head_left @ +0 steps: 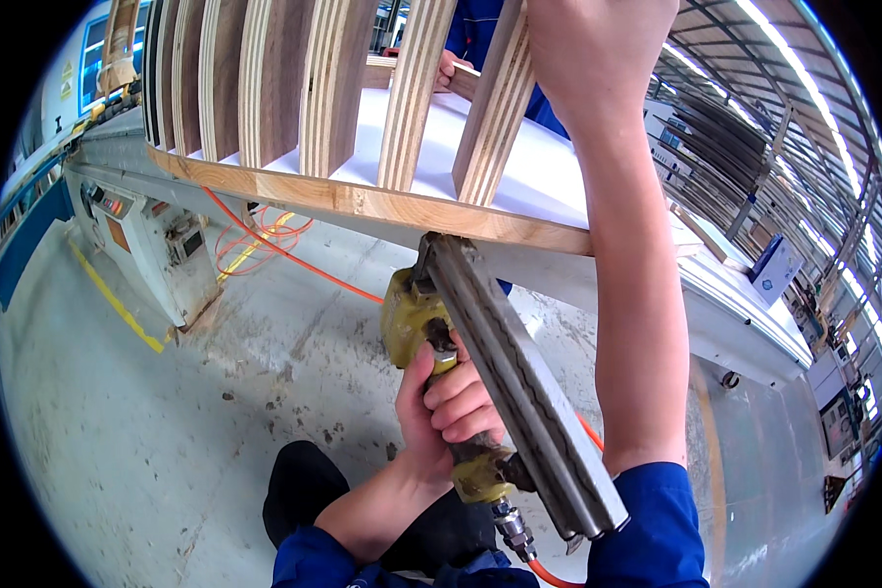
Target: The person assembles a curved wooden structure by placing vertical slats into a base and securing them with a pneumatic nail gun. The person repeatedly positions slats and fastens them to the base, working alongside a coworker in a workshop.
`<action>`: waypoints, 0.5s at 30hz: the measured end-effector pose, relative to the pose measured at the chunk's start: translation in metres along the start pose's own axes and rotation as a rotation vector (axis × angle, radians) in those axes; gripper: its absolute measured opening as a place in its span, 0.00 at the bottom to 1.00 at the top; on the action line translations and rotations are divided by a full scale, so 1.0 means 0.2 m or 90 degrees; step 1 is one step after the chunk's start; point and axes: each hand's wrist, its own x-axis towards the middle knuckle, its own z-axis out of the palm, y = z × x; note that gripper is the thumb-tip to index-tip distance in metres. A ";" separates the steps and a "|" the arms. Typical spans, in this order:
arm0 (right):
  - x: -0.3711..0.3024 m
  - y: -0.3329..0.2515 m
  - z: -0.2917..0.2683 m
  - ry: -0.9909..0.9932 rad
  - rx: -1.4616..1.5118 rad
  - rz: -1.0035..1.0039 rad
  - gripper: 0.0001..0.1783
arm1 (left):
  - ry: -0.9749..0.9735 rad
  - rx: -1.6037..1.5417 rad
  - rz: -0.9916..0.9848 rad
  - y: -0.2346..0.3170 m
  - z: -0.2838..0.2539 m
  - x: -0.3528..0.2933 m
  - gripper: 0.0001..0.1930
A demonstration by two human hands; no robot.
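The left hand [451,402] is closing around the grip of a yellow nailer [431,323] at lower centre of the frame, with a finger lying at the trigger area. The nailer's nose is pressing up against the underside edge of a plywood panel [363,201] at frame centre. Its long metal magazine [529,392] is running diagonally, from the nose at upper left down to its free end at lower right; that is the tool's long axis, and the nose is pointing up into the panel edge. An orange hose [294,257] is trailing from the grip base across the floor [147,431].

The right hand [598,49] is gripping an upright plywood slat [495,108] at upper centre, closed around it directly above the firing line. Another person's hand [448,67] is resting on the white table [549,167] beyond the slats.

Risks, as judged: a tilted nose could be driving a fastener out through the slat face, toward the right hand. A slat shifting under a loose hold would be misaligning the joint. The hose could be snagging underfoot.
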 end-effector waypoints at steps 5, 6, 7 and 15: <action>0.00 0.00 0.03 0.036 -0.085 -0.066 0.07 | 0.026 0.015 0.002 -0.01 0.02 -0.01 0.20; 0.00 -0.01 0.03 0.030 -0.083 -0.053 0.07 | 0.034 0.011 0.004 -0.01 0.03 -0.01 0.20; 0.00 -0.07 0.01 0.001 -0.059 -0.009 0.07 | 0.043 0.006 0.006 -0.02 0.03 -0.01 0.20; -0.01 -0.03 0.01 0.009 -0.010 0.026 0.07 | 0.017 0.030 0.003 -0.01 0.04 -0.01 0.18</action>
